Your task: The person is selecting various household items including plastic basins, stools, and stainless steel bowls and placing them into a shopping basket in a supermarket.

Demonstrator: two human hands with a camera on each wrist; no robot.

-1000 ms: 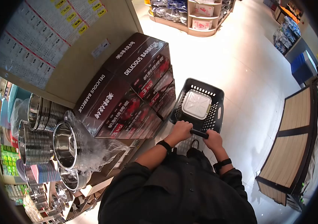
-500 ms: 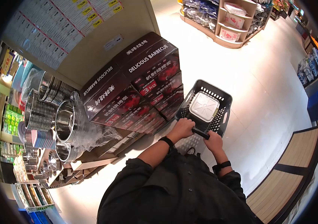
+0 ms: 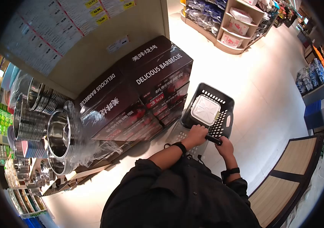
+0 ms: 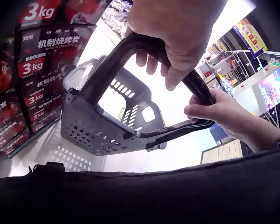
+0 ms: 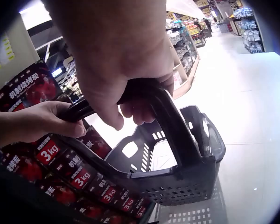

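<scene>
Both hands grip the black handle (image 3: 213, 140) of a dark grey shopping basket (image 3: 228, 129) in front of the body. Fingers of the left hand (image 3: 197, 136) curl round the handle's left end. The right hand (image 3: 225, 147) holds its right end, thumb along the bar in the left wrist view. Inside the basket, toward its left side, sits a white square lidded container (image 3: 205, 109). The basket's perforated wall (image 5: 177, 189) appears above the floor in the right wrist view, with its patterned shadow below. Dark wristbands circle both wrists.
Stacked charcoal boxes (image 3: 146, 87) stand close to the basket's left. Steel bowls (image 3: 59, 135) in plastic wrap fill a shelf at left. A wood-panelled stand (image 3: 283, 182) lies at right, and a rounded shelf unit (image 3: 234, 28) stands ahead across the pale floor (image 3: 245, 83).
The head view has swung, so shelves and boxes lie differently in it. Both hands keep their hold on the handle, which now sits slightly farther right in view. The container stays in the basket.
</scene>
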